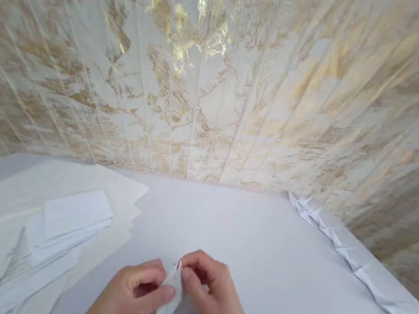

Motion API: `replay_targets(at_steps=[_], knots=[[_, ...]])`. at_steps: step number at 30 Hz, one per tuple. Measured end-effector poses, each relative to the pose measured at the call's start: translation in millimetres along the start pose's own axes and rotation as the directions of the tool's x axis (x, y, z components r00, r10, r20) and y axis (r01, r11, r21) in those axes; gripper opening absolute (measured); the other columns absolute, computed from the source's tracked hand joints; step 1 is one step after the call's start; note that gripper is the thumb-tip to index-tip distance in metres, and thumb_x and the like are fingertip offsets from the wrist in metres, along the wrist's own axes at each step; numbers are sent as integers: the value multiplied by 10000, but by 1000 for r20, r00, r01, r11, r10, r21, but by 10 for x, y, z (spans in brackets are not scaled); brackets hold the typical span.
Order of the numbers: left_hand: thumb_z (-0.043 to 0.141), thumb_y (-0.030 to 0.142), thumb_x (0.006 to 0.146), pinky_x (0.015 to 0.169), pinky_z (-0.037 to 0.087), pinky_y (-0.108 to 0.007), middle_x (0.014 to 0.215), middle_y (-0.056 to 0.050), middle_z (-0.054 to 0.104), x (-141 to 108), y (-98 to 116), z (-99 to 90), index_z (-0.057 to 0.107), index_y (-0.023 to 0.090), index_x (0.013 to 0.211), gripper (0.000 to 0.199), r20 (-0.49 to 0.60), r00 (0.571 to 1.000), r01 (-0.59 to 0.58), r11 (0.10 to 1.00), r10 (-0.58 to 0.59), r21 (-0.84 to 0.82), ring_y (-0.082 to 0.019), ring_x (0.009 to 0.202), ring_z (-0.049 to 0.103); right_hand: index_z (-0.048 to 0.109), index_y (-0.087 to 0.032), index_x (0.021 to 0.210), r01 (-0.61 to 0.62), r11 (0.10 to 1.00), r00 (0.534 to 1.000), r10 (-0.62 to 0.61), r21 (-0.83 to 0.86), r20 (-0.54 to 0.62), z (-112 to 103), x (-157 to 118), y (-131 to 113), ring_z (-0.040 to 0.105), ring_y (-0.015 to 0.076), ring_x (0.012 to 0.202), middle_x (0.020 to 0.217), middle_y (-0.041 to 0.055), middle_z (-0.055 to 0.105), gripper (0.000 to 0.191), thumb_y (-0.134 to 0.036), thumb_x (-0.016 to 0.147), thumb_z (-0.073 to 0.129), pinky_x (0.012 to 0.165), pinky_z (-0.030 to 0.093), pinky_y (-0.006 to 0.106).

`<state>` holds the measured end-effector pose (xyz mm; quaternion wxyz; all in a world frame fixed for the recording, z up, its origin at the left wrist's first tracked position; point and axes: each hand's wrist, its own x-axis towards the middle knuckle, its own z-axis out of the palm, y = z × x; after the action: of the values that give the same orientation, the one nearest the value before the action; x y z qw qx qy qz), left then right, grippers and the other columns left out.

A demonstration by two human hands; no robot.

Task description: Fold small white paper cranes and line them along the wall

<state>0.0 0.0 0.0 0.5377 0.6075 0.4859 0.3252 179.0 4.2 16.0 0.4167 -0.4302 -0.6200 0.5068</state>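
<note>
A small folded piece of white paper (pixel 171 297) stands between my hands, low in the middle of the view, narrow and pointed at its top and bottom ends. My left hand (pixel 136 289) pinches its left side, with the thumb lying across the front. At the upper tip, the thumb and forefinger of my right hand (pixel 210 287) are closed on the paper. Part of the folds is hidden behind my fingers.
Stacked white paper pieces (pixel 76 214) lie on larger overlapping sheets (pixel 122 191) at the left. A row of folded white paper shapes (pixel 338 242) runs along the right edge of the white table (pixel 216 220). Behind it hangs a gold-patterned curtain (pixel 219 85).
</note>
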Motion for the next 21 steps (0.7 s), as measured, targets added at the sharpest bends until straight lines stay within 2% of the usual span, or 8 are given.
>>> replay_targets(at_steps=[4,9,14,18,21], knots=[[625,530,807,601,321,-249,646,46,378,3,-64,-19,496,191,559,439,-44,999,-11,1000,11,18,-152,647,409,517,-187,852,19,1000,1000,-18,19,-11,11,-16,-46,409,97,561,624,-66,460,94,-260,834,572,534,321,213],[644,427,807,615,351,-236,651,32,468,-24,-17,21,606,179,571,344,-65,995,-73,995,77,62,-151,648,481,542,-181,742,-42,999,999,42,-15,-9,15,0,-37,375,93,547,594,-65,436,153,-281,815,633,518,298,216],[655,419,777,598,333,-235,626,45,426,-30,69,32,544,186,528,358,-65,997,-48,998,50,32,-139,622,432,549,-176,722,29,991,999,-25,129,-26,15,21,15,422,91,592,747,-21,501,223,-338,829,659,543,344,218],[645,450,769,574,302,-239,615,55,384,-23,71,25,494,194,527,384,-59,998,-24,1000,24,-4,-136,607,385,555,-169,742,-54,980,998,58,192,-14,32,25,25,428,91,536,594,-56,476,249,-368,815,686,540,338,224],[630,454,770,583,311,-241,625,51,396,-27,50,22,492,198,553,363,-38,999,-22,1000,21,-21,-143,622,394,548,-167,733,-85,969,995,93,233,-23,47,34,21,431,84,521,571,-61,487,290,-389,779,728,531,333,217]])
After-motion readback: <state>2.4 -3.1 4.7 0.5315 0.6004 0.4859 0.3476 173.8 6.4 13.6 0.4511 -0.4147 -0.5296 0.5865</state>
